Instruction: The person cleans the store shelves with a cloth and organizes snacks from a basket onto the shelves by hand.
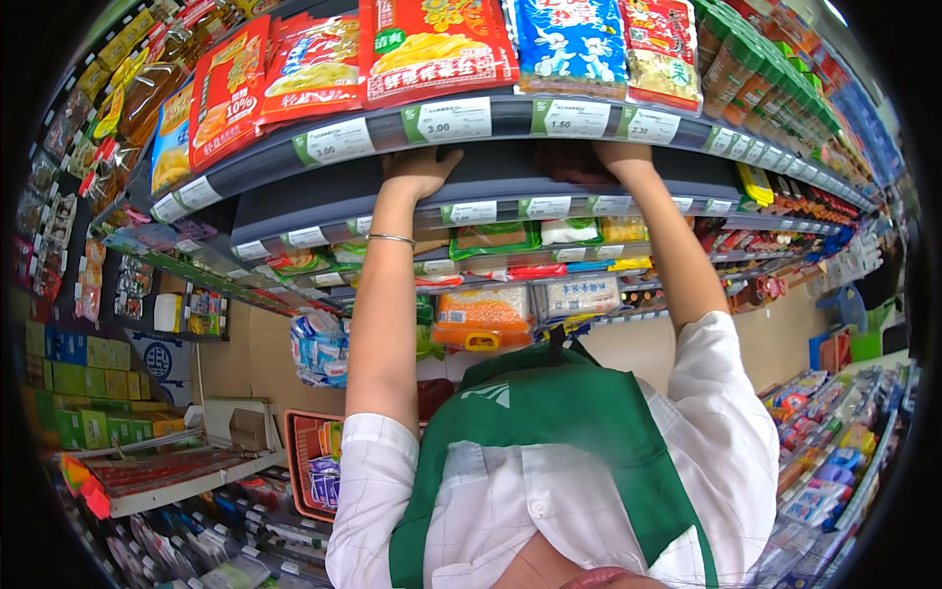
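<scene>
My left hand (419, 174) reaches onto a dark grey shelf (500, 171), its thumb spread to the side. The fingertips pass behind the price rail of the shelf above. My right hand (624, 156) reaches into the same gap farther right, its fingers mostly hidden by that rail. Against it, in shadow, lies a dark reddish thing (575, 163), perhaps a cloth; the grip on it is hidden. Above my hands, a big red food packet (439, 51) and a blue packet with white rabbits (572, 48) stand on the upper shelf.
Green-capped jars (758, 70) fill the upper shelf's right side. Lower shelves hold packaged food, including an orange bag with a handle (482, 316). A red shopping basket (305, 464) with packets stands behind my left arm. Another stocked shelf (839, 456) is at right.
</scene>
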Action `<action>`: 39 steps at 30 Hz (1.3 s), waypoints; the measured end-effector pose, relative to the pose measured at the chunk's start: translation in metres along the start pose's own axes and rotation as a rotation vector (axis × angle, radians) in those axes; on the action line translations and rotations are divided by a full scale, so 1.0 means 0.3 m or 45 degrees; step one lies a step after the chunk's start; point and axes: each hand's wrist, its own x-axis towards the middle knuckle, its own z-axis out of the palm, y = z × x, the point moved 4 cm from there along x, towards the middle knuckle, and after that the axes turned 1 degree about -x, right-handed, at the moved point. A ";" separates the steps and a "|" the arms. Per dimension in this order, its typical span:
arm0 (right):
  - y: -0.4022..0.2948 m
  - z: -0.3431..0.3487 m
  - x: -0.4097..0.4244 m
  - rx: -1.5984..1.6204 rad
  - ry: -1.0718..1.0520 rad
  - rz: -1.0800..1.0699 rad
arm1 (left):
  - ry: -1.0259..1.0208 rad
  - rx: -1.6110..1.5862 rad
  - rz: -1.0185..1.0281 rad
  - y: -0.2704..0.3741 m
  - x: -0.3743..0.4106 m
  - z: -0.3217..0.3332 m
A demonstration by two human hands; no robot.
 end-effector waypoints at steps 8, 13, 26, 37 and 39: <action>-0.375 -0.008 0.003 0.413 -0.632 -0.379 | -0.008 0.028 0.064 0.002 0.004 0.002; -0.278 -0.004 -0.020 0.709 -0.695 -0.367 | -0.018 -0.002 0.068 -0.008 -0.001 0.000; 0.412 -0.028 -0.136 -0.368 -0.334 0.886 | -0.022 0.183 0.014 0.000 0.003 0.014; 0.140 0.004 -0.128 0.428 -0.842 0.152 | -0.167 0.081 -0.041 -0.017 0.012 0.014; 0.384 -0.046 -0.171 0.063 -0.691 0.398 | -0.212 0.080 -0.051 -0.017 0.013 0.017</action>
